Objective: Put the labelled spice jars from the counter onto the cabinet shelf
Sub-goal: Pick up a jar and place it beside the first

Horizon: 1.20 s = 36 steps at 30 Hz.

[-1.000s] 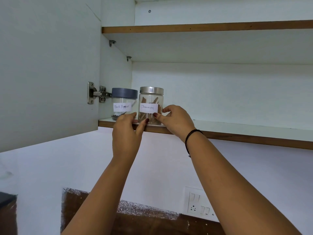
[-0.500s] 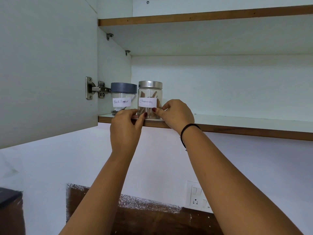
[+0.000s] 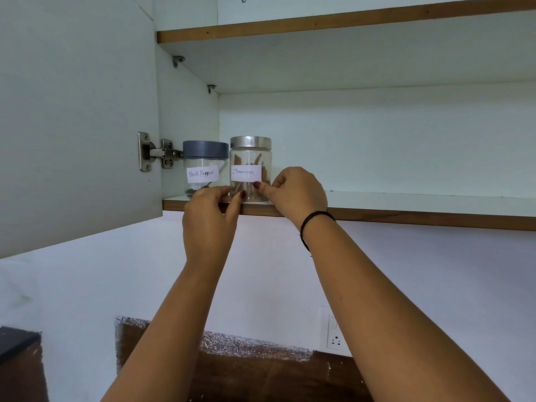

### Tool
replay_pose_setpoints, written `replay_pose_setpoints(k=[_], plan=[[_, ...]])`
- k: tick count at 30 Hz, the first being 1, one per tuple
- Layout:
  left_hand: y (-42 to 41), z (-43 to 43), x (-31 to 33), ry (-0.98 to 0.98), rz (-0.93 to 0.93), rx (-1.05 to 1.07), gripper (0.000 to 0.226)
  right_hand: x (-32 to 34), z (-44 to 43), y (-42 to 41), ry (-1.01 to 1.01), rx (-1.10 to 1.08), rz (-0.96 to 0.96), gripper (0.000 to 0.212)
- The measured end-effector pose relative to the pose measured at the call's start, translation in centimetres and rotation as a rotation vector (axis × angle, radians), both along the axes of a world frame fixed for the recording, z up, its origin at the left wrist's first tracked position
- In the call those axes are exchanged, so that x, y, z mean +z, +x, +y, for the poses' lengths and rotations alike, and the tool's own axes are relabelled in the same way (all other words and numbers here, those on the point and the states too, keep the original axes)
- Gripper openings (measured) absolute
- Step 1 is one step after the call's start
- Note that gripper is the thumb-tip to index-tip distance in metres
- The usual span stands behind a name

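Nearest the camera, two bare forearms reach up toward the cinnamon jar (image 3: 251, 169); well below it and to its right a wall socket (image 3: 336, 340) sits on the white wall. The left hand (image 3: 208, 219) is just below and left of the cinnamon jar, its thumb tip laid against the jar's lower left side; its other fingers are bent over the shelf lip, their tips hidden, so I cannot tell whether they grip anything. The right hand (image 3: 297, 195), with a dark wristband (image 3: 314, 217) behind it, is at the jar's lower right; its fingers are curled in and its thumb and forefinger pinch the glass near the base.

The cinnamon jar stands upright on the cabinet shelf (image 3: 406, 198), near the front edge, label facing out; just beside it on the left, close but perhaps not touching, stands the black pepper jar (image 3: 204, 169), also upright and labelled. Further left of the cinnamon jar are the hinge (image 3: 156, 153) and the open cabinet door (image 3: 75, 111); above it is an upper shelf (image 3: 348, 21).

As I judge it, two jars are already up and this one is only being squared or released; the counter is out of view, so how many jars are left I cannot say.
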State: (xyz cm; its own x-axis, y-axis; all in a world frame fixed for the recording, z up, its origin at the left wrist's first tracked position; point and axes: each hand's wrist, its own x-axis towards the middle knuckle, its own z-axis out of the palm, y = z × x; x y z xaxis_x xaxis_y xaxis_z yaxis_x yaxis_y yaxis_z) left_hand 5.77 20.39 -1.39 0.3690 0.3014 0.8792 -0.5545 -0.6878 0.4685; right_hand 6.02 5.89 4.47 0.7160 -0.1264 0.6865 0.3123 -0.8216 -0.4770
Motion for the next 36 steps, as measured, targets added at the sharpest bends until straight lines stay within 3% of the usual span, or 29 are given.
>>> replay_pose_setpoints(k=[11,19,36], plan=[[0.2,0.1,-0.1,0.022,-0.021,0.008,0.033,-0.4,-0.6,-0.6,0.044,0.085,-0.095,0.046],[0.4,0.1,0.0,0.065,0.006,0.018,0.03,-0.5,-0.4,-0.8,-0.008,0.066,-0.08,0.052],[1.2,-0.6,-0.7,0.145,0.007,0.043,0.029,-0.6,-0.2,-0.6,-0.06,0.033,-0.039,0.043]])
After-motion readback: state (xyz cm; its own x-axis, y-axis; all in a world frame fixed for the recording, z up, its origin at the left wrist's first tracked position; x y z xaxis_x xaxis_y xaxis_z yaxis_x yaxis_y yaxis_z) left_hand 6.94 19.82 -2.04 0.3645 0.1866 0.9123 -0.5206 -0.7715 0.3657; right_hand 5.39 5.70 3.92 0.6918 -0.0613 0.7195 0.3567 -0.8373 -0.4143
